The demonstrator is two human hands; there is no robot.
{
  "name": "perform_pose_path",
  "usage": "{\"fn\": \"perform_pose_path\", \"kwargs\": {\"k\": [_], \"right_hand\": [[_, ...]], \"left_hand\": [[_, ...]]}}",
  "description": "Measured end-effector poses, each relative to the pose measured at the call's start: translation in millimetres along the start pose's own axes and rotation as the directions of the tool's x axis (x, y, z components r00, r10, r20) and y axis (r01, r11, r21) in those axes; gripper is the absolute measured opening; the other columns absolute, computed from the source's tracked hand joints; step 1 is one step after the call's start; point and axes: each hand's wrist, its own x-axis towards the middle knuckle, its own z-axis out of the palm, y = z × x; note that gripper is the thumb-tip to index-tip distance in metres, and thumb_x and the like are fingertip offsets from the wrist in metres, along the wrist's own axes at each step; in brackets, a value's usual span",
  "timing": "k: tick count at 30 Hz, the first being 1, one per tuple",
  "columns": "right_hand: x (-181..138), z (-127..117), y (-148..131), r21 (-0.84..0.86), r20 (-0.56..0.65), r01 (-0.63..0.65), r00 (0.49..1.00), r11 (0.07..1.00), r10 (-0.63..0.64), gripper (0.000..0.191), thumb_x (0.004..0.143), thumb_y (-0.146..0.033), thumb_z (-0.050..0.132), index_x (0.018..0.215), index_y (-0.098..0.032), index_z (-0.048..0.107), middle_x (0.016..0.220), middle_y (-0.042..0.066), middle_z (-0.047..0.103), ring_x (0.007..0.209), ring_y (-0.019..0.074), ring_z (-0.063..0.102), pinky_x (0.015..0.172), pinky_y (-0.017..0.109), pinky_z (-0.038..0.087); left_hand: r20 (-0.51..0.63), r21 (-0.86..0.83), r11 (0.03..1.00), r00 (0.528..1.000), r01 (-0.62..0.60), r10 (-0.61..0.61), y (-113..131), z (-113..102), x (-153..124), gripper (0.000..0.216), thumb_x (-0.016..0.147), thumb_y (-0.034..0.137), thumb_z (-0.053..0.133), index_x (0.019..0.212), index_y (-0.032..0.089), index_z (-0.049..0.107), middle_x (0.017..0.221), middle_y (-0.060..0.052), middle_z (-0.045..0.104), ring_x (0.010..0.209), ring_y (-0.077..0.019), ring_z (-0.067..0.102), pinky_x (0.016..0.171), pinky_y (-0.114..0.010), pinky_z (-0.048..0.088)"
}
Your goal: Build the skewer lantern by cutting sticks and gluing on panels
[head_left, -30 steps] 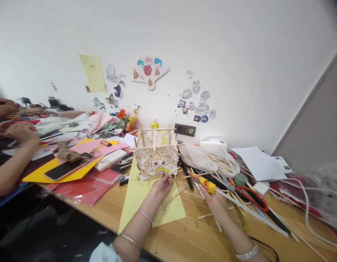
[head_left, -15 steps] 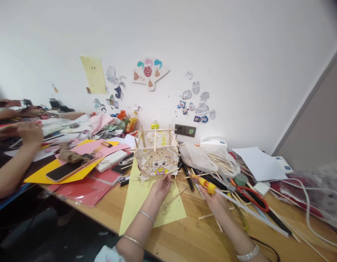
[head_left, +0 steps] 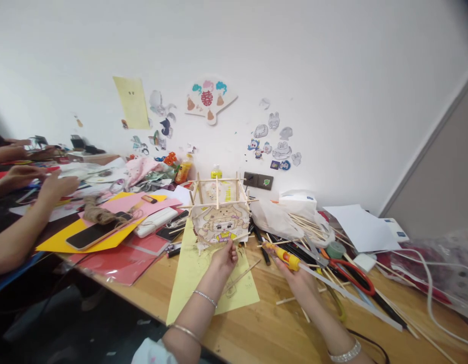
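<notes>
My left hand [head_left: 223,262] is closed in a pinch at the lower front of a frame of thin wooden sticks [head_left: 217,194]. The frame carries a paper panel with a coloured cartoon drawing [head_left: 220,225]. A thin wooden stick [head_left: 242,236] runs from my left fingertips across the panel's lower right; what else the fingers grip is hidden. My right hand [head_left: 300,283] is wrapped round a yellow glue gun [head_left: 283,255], with a long pale glue stick [head_left: 351,298] trailing from its rear. The nozzle points left, apart from the frame. Under the frame lies yellow paper [head_left: 196,288] with pencil lines.
Scissors with orange handles [head_left: 355,275], a green tape roll [head_left: 335,249], loose sticks and a white cable [head_left: 427,288] crowd the right. Leftward lie a phone [head_left: 93,232], a white power bank [head_left: 156,223] and coloured sheets. A co-worker's hand [head_left: 57,189] works at far left.
My left wrist and fingers have shifted very slightly while still pinching. The glue gun stays nearly in place. At far left, the co-worker's hand has moved right.
</notes>
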Motion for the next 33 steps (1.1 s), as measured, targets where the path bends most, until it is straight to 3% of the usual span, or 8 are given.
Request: {"fn": "perform_pose_path", "kwargs": {"k": [12,16,19,26,30,33], "right_hand": [[0,-1,-1,0.047,0.040,-0.002,0.999,0.999,0.000,0.043,0.075,-0.050,0.056,0.100,-0.017,0.070,0.096,0.010,0.073,0.095,0.0302,0.065,0.084,0.040,0.049],[0,0,-2,0.055,0.034,-0.012,0.999,0.998,0.010,0.043,0.075,-0.050,0.057,0.096,-0.016,0.070,0.093,0.011,0.073,0.092,0.0294,0.066,0.082,0.039,0.050],[0,-1,-2,0.023,0.022,-0.014,1.000,1.000,0.013,0.043,0.075,-0.050,0.057,0.097,-0.016,0.070,0.093,0.011,0.073,0.093,0.0297,0.065,0.082,0.040,0.050],[0,-3,-5,0.049,-0.003,0.036,0.999,0.998,-0.036,0.036,0.076,-0.047,0.058,0.092,-0.018,0.071,0.092,0.010,0.073,0.090,0.0288,0.066,0.078,0.038,0.052],[0,-2,-3,0.074,-0.031,0.041,0.999,0.996,-0.039,0.034,0.076,-0.046,0.057,0.091,-0.018,0.071,0.082,0.007,0.074,0.080,0.0272,0.068,0.074,0.039,0.054],[2,-2,-2,0.102,-0.044,0.017,0.999,0.995,-0.013,0.033,0.075,-0.047,0.058,0.086,-0.018,0.071,0.077,0.007,0.074,0.075,0.0277,0.068,0.072,0.039,0.055]], "left_hand": [[0.207,0.174,0.982,0.978,-0.073,0.036,-6,14,-26,0.023,0.089,0.011,0.045,0.068,0.011,0.054,0.052,0.000,0.056,0.038,-0.0030,0.047,0.039,-0.012,0.037],[0.311,0.298,0.949,0.951,-0.106,0.009,-17,31,-26,0.012,0.081,0.010,0.053,0.070,0.013,0.055,0.046,0.002,0.054,0.034,-0.0064,0.044,0.036,-0.016,0.030],[0.334,0.340,0.930,0.942,-0.141,0.020,-22,39,-19,0.015,0.078,0.013,0.055,0.065,0.015,0.048,0.044,0.004,0.050,0.032,-0.0058,0.040,0.036,-0.016,0.025],[0.366,0.395,0.880,0.924,-0.264,0.112,-31,35,-9,0.008,0.075,0.014,0.051,0.074,0.019,0.045,0.045,0.007,0.047,0.031,-0.0059,0.034,0.037,-0.017,0.020],[0.449,0.479,0.787,0.879,-0.390,0.162,-32,32,-16,0.012,0.074,0.014,0.056,0.067,0.019,0.048,0.047,0.005,0.047,0.034,-0.0078,0.036,0.039,-0.018,0.023],[0.561,0.501,0.671,0.795,-0.547,0.230,-20,33,-26,0.022,0.067,0.001,0.061,0.058,0.019,0.052,0.054,0.002,0.048,0.053,-0.0124,0.050,0.048,-0.018,0.033]]}}
